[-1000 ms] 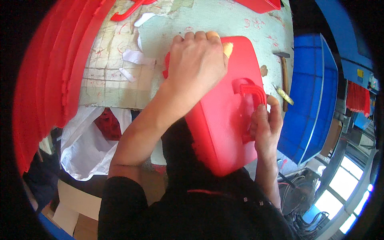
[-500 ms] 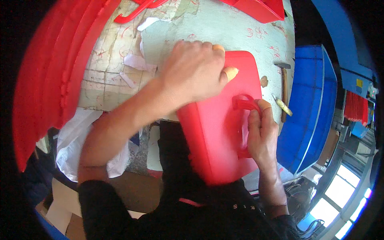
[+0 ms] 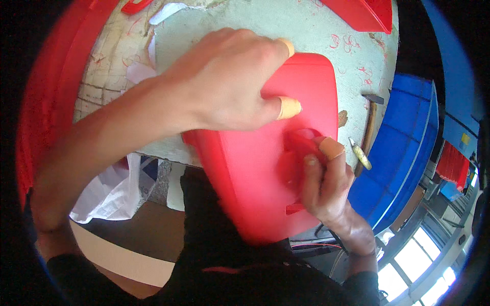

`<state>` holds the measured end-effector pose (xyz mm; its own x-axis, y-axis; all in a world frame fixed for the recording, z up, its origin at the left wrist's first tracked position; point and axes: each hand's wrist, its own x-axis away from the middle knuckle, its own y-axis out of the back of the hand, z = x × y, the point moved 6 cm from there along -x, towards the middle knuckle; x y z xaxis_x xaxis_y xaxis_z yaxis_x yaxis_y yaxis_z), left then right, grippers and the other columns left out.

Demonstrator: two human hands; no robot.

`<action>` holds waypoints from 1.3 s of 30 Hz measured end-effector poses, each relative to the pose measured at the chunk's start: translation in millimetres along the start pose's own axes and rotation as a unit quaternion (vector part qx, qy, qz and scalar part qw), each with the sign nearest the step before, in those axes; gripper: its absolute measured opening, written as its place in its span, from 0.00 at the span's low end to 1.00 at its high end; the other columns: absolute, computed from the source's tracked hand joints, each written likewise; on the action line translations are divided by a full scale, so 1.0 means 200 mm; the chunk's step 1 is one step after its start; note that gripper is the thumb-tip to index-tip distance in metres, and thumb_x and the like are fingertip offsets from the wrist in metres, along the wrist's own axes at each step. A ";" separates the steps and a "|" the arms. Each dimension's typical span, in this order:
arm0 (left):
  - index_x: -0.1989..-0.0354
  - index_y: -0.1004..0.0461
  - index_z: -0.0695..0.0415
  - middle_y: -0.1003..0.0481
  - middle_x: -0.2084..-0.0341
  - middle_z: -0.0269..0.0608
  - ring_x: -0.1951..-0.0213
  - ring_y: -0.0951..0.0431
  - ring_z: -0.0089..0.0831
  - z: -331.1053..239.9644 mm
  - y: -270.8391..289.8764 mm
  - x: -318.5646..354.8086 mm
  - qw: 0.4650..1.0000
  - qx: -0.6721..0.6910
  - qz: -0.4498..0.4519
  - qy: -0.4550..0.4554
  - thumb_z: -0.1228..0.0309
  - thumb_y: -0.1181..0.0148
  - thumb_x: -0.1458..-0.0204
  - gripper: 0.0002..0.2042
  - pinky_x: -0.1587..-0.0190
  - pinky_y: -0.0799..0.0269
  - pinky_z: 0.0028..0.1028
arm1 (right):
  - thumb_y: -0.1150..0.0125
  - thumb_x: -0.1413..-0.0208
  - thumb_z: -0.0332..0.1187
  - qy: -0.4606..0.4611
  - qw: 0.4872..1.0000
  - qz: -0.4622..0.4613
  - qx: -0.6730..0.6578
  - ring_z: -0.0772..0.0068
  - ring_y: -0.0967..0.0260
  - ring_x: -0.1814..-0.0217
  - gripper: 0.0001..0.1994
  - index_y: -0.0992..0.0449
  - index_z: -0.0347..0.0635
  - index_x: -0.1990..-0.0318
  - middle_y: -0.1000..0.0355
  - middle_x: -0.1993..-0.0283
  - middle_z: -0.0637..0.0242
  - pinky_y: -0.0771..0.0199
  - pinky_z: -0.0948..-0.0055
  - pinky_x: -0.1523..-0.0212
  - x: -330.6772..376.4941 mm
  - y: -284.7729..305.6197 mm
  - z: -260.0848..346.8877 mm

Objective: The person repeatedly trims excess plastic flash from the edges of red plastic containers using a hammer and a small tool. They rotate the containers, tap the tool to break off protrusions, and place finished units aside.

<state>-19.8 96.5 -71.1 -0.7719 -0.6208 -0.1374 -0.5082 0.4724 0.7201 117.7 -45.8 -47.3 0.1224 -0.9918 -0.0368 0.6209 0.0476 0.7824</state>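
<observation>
A red plastic box [image 3: 250, 173] with rounded corners leans tilted between the table edge and my body. My left hand [image 3: 229, 79] grips its far left part, the taped thumb lying on the flat face and the other fingers bent over the side, partly hidden. Yellowish tape also wraps another fingertip of that hand. With thumb and fingers closed, my right hand [image 3: 329, 188] holds the red handle [image 3: 305, 140] on the face of the box. Tape covers one of its fingers too. The handle's lower end is partly behind my fingers.
On the worn, scribbled table [image 3: 214, 25], a hammer [image 3: 371, 122] and a yellowish-handled small tool [image 3: 361, 155] lie to the right, beside a blue crate [image 3: 403, 153]. Stacked red sheets [image 3: 51, 102] stand left. Another red plastic piece [image 3: 365, 13] is at the far edge; a white bag [image 3: 115, 188] hangs below.
My left forearm has swung outward to the left, its hand staying on the box. My right hand has turned and pulled the handle slightly nearer. The view has shifted a little.
</observation>
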 end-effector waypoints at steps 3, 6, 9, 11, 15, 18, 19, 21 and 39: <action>0.51 0.28 0.68 0.22 0.69 0.57 0.66 0.20 0.51 0.02 0.00 -0.01 1.000 0.007 -0.003 0.013 0.63 0.28 0.55 0.26 0.61 0.24 0.40 | 0.39 0.46 0.18 0.025 0.999 0.018 -0.010 0.52 0.28 0.83 0.14 0.33 0.27 0.53 0.29 0.76 0.51 0.30 0.62 0.84 -0.03 -0.02 0.00; 0.50 0.28 0.67 0.22 0.68 0.56 0.65 0.19 0.49 0.03 0.00 -0.01 1.000 -0.006 -0.005 0.002 0.63 0.28 0.55 0.26 0.60 0.24 0.39 | 0.37 0.47 0.19 0.002 0.998 0.023 -0.058 0.49 0.28 0.82 0.13 0.32 0.29 0.56 0.29 0.75 0.51 0.28 0.59 0.82 -0.04 -0.03 -0.01; 0.54 0.29 0.63 0.21 0.69 0.54 0.64 0.19 0.50 0.06 0.00 0.01 1.000 0.021 -0.010 0.020 0.59 0.31 0.52 0.23 0.60 0.24 0.42 | 0.38 0.47 0.20 0.007 0.997 0.023 0.076 0.58 0.26 0.73 0.18 0.32 0.32 0.48 0.27 0.66 0.54 0.27 0.67 0.75 -0.05 0.00 0.02; 0.52 0.31 0.62 0.21 0.67 0.55 0.62 0.20 0.51 0.05 0.03 0.02 0.999 0.017 -0.036 -0.003 0.58 0.33 0.49 0.24 0.58 0.24 0.42 | 0.35 0.50 0.21 0.064 0.969 -0.015 0.236 0.57 0.26 0.67 0.22 0.32 0.34 0.46 0.28 0.61 0.54 0.26 0.66 0.71 -0.07 0.04 0.07; 0.52 0.27 0.64 0.21 0.62 0.58 0.58 0.18 0.49 0.13 0.04 -0.05 0.988 0.083 0.017 0.126 0.60 0.35 0.46 0.21 0.54 0.24 0.40 | 0.40 0.51 0.25 -0.044 0.964 -0.052 0.255 0.48 0.40 0.39 0.28 0.35 0.36 0.40 0.38 0.43 0.51 0.39 0.52 0.41 -0.14 0.05 0.01; 0.59 0.22 0.64 0.20 0.65 0.58 0.59 0.18 0.47 0.23 0.03 -0.20 0.964 0.127 0.048 0.227 0.59 0.44 0.41 0.18 0.56 0.25 0.38 | 0.43 0.50 0.27 0.049 0.969 -0.025 0.240 0.47 0.41 0.36 0.27 0.37 0.34 0.39 0.39 0.41 0.51 0.38 0.52 0.40 -0.20 0.02 0.00; 0.60 0.22 0.64 0.19 0.65 0.51 0.61 0.19 0.38 0.22 0.04 -0.26 0.976 0.103 0.039 0.186 0.61 0.44 0.40 0.15 0.57 0.25 0.35 | 0.48 0.46 0.31 0.078 0.964 -0.042 0.250 0.51 0.34 0.39 0.22 0.32 0.37 0.42 0.33 0.43 0.50 0.31 0.53 0.45 -0.22 0.04 -0.01; 0.60 0.23 0.64 0.19 0.65 0.48 0.62 0.20 0.35 0.20 0.05 -0.34 0.987 0.031 0.027 0.157 0.65 0.44 0.40 0.13 0.56 0.26 0.33 | 0.48 0.46 0.29 0.054 0.990 -0.064 0.118 0.52 0.28 0.46 0.20 0.28 0.40 0.44 0.29 0.48 0.50 0.26 0.55 0.51 -0.25 0.16 -0.13; 0.64 0.19 0.60 0.22 0.68 0.64 0.61 0.21 0.61 -0.14 -0.11 -0.18 0.932 -0.310 0.061 0.180 0.56 0.56 0.39 0.22 0.56 0.26 0.53 | 0.43 0.40 0.29 -0.228 0.932 -0.257 0.112 0.47 0.28 0.53 0.08 0.29 0.41 0.54 0.26 0.56 0.52 0.29 0.54 0.55 0.70 0.30 -0.73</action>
<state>29.9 90.7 -62.3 -0.5751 -0.8080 0.1278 -0.0201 0.1702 0.9852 285.4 -164.7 -96.1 -0.5207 -0.8262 -0.2151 0.3238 -0.4242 0.8457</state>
